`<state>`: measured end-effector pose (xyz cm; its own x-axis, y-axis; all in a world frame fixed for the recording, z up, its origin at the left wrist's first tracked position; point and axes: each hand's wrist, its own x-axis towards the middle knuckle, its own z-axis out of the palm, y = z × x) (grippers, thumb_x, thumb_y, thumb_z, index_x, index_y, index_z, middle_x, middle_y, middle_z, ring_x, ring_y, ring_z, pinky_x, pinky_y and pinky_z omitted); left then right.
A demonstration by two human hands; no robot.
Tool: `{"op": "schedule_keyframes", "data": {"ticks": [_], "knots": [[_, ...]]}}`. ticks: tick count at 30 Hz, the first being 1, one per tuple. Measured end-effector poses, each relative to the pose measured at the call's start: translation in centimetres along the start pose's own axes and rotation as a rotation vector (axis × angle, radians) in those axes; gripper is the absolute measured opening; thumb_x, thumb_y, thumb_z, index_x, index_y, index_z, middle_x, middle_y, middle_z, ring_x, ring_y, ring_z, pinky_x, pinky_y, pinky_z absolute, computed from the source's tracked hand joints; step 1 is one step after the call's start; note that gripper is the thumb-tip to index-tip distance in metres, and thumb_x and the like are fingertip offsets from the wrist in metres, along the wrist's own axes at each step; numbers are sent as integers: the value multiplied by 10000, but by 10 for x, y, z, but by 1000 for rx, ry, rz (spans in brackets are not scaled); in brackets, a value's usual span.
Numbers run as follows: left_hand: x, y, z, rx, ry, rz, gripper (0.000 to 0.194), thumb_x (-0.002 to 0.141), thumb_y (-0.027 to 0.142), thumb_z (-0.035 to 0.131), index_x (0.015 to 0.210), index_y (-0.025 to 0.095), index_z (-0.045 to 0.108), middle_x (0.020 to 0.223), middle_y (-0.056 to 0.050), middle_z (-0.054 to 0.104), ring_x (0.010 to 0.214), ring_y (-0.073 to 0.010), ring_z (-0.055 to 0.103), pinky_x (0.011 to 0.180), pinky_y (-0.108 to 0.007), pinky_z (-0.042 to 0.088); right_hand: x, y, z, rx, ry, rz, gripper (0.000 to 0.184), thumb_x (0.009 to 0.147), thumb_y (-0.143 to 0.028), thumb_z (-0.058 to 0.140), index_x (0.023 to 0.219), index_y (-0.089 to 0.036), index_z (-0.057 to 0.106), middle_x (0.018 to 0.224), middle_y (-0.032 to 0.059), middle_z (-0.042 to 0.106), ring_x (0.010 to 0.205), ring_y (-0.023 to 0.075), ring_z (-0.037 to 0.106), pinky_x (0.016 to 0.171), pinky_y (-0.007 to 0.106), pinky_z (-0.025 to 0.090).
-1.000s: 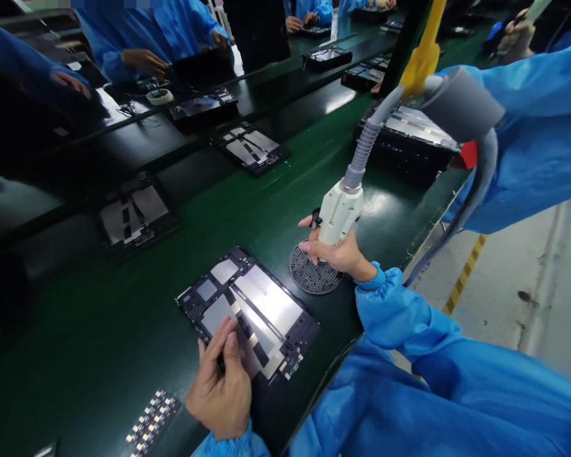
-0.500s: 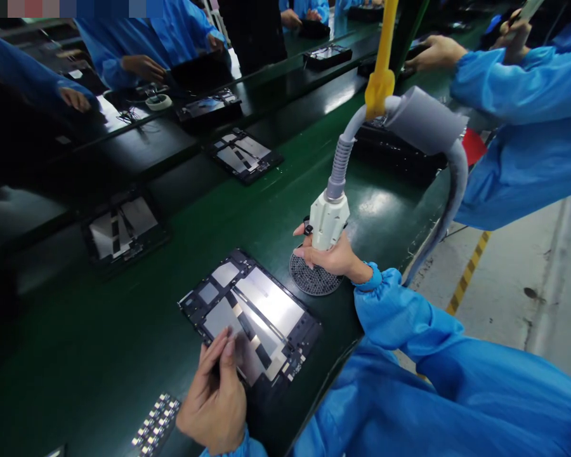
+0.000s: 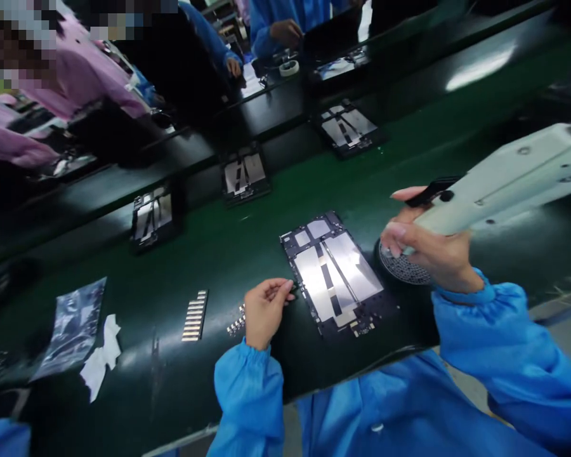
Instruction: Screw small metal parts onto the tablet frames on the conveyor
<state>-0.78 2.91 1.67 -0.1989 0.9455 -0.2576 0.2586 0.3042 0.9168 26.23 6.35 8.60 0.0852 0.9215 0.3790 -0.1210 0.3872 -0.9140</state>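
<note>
An open tablet chassis with silver plates lies on the green conveyor belt in front of me. My left hand hovers at its left edge, thumb and fingers pinched together on something tiny and dark. My right hand grips a white electric screwdriver, tilted nearly level above a round black screw tray to the right of the chassis.
A strip of small parts and another strip lie left of my left hand. A plastic bag and white wipe rest far left. More chassis ride the belt beyond. Other people in blue and pink coats work across the line.
My view has swung left. My left hand has lifted off the chassis plates to its left edge. The screwdriver has tipped from upright to nearly level, raised off the screw tray.
</note>
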Motion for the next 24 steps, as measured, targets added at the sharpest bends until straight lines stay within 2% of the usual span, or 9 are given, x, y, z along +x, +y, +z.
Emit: {"op": "schedule_keyframes", "data": {"ticks": [3,7,13,16,20,24], "knots": [[14,2,11,58,-50,25,305,686,410,691,785,122,675,587,-39,641,550,-137,619,456,-190,456,1,2,33,35,-113,34,334,784,-184,683,1084,-197,536,534,-66,560,428,128,533,445,283,448],[28,2,17,135,-61,90,240,717,370,659,787,140,671,590,-19,622,524,-107,574,454,-175,421,3,11,71,94,-216,77,350,786,-213,687,1092,-164,523,516,-66,543,425,119,528,458,279,469],[32,6,16,92,-75,70,126,708,261,659,726,140,629,573,5,591,479,-91,553,441,-174,424,7,30,120,85,-274,146,275,738,-207,692,988,-171,581,565,-40,541,486,119,526,484,285,470],[35,12,15,30,-118,-26,119,691,179,666,771,124,598,597,8,595,477,-106,587,415,-180,443,7,45,135,83,-294,156,237,731,-184,682,951,-177,592,571,-36,543,490,113,510,503,281,467],[44,19,13,-17,-196,-148,130,672,54,629,789,94,589,582,-8,601,482,-134,620,381,-172,444,5,58,141,112,-310,212,262,689,-159,708,926,-164,596,568,-46,537,520,107,521,550,270,477],[48,19,12,-31,-217,-161,141,667,26,620,791,85,592,570,-16,611,489,-134,630,386,-153,450,4,60,142,89,-321,259,153,670,-173,709,695,-162,559,595,-15,551,590,120,551,574,265,484]]}}
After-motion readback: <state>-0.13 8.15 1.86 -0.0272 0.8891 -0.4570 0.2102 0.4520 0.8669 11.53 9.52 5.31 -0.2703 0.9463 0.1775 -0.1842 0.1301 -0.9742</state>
